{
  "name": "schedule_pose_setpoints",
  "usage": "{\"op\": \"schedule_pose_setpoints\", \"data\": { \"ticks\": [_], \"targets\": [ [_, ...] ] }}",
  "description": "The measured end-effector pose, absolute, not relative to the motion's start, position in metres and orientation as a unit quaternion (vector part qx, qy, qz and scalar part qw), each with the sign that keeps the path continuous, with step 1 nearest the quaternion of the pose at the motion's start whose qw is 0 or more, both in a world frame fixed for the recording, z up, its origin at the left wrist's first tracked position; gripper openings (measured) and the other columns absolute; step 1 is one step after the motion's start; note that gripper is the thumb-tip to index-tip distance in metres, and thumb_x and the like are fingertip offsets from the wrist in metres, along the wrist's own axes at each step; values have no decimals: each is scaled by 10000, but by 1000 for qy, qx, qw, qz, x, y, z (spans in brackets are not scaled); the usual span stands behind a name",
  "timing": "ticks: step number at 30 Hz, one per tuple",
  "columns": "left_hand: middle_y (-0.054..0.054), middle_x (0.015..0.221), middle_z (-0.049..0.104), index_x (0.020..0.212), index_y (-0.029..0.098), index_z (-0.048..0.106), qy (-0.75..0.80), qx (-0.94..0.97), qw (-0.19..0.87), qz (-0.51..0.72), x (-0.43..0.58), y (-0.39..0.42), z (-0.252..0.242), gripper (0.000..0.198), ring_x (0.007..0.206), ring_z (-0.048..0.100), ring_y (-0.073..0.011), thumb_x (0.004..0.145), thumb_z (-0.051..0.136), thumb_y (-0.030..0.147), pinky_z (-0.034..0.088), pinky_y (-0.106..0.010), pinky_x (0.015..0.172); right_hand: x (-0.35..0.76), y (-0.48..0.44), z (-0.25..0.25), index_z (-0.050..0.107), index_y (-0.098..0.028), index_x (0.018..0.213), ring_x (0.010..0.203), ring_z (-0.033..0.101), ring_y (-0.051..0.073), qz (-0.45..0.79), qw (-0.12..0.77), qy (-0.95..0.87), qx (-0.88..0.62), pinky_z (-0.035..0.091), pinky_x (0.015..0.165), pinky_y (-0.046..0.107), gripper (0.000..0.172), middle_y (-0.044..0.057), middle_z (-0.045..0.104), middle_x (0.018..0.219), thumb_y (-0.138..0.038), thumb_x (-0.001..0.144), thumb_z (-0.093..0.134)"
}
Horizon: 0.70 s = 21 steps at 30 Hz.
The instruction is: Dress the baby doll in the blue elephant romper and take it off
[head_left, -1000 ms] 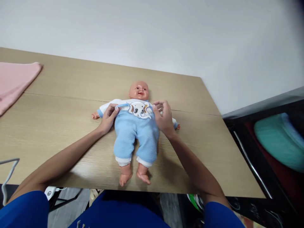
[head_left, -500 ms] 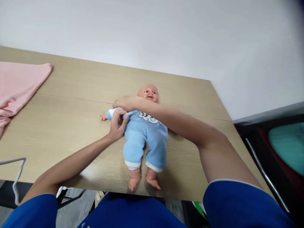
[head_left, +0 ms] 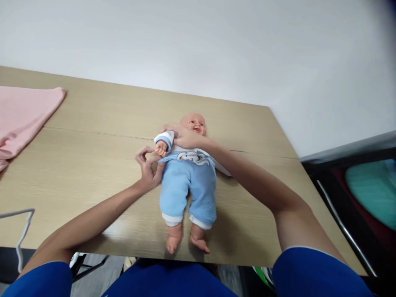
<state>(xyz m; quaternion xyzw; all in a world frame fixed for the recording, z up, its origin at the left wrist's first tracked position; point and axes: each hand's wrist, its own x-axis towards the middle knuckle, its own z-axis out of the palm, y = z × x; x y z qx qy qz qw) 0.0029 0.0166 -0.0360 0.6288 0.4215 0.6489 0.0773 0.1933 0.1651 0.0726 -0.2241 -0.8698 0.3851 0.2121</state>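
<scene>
A baby doll lies on its back on the table, feet towards me. It wears light blue overalls with a printed animal on the bib, over a white top with blue cuffs. My left hand pinches the side edge of the bib between thumb and fingers, beside the doll's hip. Reaching across the chest, my right hand is closed around the doll's sleeved arm, whose small hand points towards me. My right forearm covers part of the doll's chest and its other shoulder.
A pink cloth lies at the table's left end. The wooden table meets a white wall behind. A bent white rod rises at the near left edge. A dark chair-like object with a teal patch stands at the right.
The doll's arm, stretched out sideways before, is now bent inward and raised by my right hand. The bib's edge has come down and away from the chest with my left hand.
</scene>
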Motion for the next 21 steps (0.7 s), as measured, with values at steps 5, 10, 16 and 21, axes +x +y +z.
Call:
{"op": "schedule_pose_setpoints", "data": {
  "ticks": [5,10,16,21],
  "targets": [
    [-111,1186,605,1061,303,624,372,632,183,655,3,15,-29,412,1198,621,-338,1106,582,710,520,-603,1117,193,151,69,818,-223,1147,1227,715,293,315,226,-905,-178,530,1157,474,470,107,806,1242,-74,770,580],
    [-44,1099,673,1119,309,618,404,511,312,692,8,13,-12,425,1071,655,-252,1099,665,730,553,-441,1035,206,136,79,838,-260,1244,1306,716,286,349,248,-878,-214,518,1234,494,350,86,824,1298,-205,957,646],
    [23,874,654,1054,283,630,407,490,372,675,-2,21,-1,443,825,621,-177,1068,769,704,536,-338,827,231,100,93,840,-239,1131,1064,746,277,353,281,-848,-278,576,1015,415,323,85,842,1153,-538,1020,789],
    [17,860,713,1058,268,652,400,495,424,645,-11,28,0,484,800,660,-172,1021,823,720,564,-329,814,228,85,79,767,-248,1106,952,705,246,361,306,-821,-321,563,924,380,302,48,810,1068,-539,1025,774]
  ]
}}
